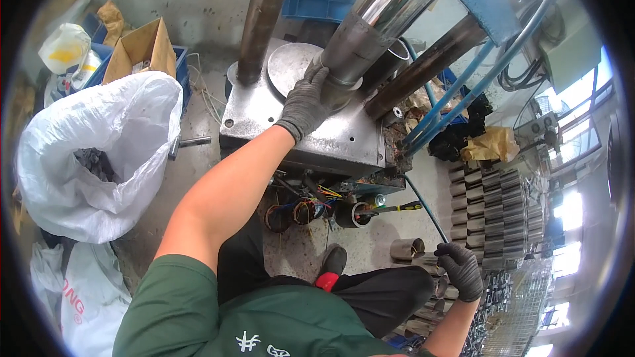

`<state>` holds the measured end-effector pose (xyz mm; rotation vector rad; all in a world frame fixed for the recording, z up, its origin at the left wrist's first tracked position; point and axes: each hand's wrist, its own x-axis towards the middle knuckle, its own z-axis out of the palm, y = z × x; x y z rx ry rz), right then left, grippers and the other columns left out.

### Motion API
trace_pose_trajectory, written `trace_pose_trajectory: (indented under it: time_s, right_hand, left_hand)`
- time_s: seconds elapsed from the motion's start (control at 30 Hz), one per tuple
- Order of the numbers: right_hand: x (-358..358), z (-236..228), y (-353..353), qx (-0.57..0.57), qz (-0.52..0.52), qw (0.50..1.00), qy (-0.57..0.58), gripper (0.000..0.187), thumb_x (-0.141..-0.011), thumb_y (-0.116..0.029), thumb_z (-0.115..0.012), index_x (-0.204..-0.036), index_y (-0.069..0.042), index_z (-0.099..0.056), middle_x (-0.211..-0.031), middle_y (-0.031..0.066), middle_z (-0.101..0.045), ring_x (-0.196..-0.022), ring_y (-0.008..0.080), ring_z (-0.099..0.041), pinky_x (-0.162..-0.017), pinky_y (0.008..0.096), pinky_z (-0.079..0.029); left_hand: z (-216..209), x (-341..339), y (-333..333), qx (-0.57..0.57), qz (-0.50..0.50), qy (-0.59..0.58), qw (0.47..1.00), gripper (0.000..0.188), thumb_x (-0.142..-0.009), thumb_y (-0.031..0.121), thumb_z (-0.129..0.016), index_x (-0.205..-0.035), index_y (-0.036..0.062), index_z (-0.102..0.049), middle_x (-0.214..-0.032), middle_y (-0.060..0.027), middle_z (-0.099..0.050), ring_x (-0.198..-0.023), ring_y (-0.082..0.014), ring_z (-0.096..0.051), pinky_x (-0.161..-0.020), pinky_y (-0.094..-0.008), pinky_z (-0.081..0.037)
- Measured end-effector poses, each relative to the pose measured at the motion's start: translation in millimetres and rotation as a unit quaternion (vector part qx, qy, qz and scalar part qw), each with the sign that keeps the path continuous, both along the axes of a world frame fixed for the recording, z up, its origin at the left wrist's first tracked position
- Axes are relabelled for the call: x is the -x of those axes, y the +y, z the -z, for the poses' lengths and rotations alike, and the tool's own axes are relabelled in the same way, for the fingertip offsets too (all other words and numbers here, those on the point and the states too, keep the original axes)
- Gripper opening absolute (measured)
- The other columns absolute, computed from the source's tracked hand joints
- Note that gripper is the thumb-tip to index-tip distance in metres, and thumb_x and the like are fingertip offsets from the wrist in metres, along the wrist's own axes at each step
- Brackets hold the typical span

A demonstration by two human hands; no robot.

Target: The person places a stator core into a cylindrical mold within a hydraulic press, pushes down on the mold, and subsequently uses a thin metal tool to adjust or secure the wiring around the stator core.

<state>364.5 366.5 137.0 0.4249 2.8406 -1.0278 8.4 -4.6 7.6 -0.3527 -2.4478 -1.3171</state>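
Note:
My left hand (305,104), in a dark grey knit glove, reaches over the steel press bed (251,116). Its fingers lie stretched along the side of a dull grey metal cylinder (356,49), which stands below the shiny press ram (400,0). The glove hides part of the cylinder's lower side. Beside that hand is a round steel plate (291,66) on the bed. Lower right, my right hand (461,271), gloved alike, is closed with curled fingers at the end of a thin dark lever (425,206) coming from the press.
Steel columns (264,20) flank the ram; blue hoses (456,96) hang at right. A white sack (86,158) and cardboard box (142,49) stand left. Below the bed are loose wires and a tube holding a tool (354,213). Metal sleeves (493,211) are stacked right.

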Motion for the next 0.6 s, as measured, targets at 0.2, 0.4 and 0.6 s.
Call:
trace_pose_trajectory:
  time_s: [0.2,0.4,0.6]
  right_hand:
    - [-6.7,5.2,-2.9,-0.084,-0.058,0.995,-0.022,0.016,-0.085,-0.007,-0.066,-0.097,0.001,-0.073,-0.087,0.0181,-0.072,-0.080,0.0290,-0.070,-0.074,0.0371,-0.055]
    - [-8.6,15.0,-7.6,-0.138,-0.070,0.988,-0.009,0.017,-0.082,-0.015,-0.074,-0.081,0.001,-0.067,-0.074,0.0221,-0.062,-0.069,0.0395,-0.062,-0.062,0.0453,-0.049]
    - [-9.8,17.4,-5.5,-0.147,-0.066,0.987,0.000,0.019,-0.082,-0.015,-0.074,-0.081,0.001,-0.065,-0.073,0.0216,-0.060,-0.066,0.0393,-0.060,-0.061,0.0449,-0.047]
  left_hand:
    - [2.4,6.1,-2.7,0.011,-0.012,0.027,0.999,0.089,-0.078,0.044,-0.085,-0.146,0.0015,-0.048,-0.156,-0.0192,-0.041,-0.132,-0.0385,-0.053,-0.114,-0.0454,-0.045]
    - [4.6,7.5,-2.1,-0.004,0.003,0.041,0.999,0.091,-0.077,0.045,-0.086,-0.146,-0.0002,-0.047,-0.157,-0.0176,-0.040,-0.132,-0.0384,-0.055,-0.114,-0.0448,-0.045]
    - [1.7,2.9,-1.2,-0.014,0.007,0.016,1.000,0.079,-0.084,0.019,-0.079,-0.153,0.0059,-0.043,-0.158,-0.0160,-0.042,-0.138,-0.0388,-0.048,-0.118,-0.0440,-0.040]
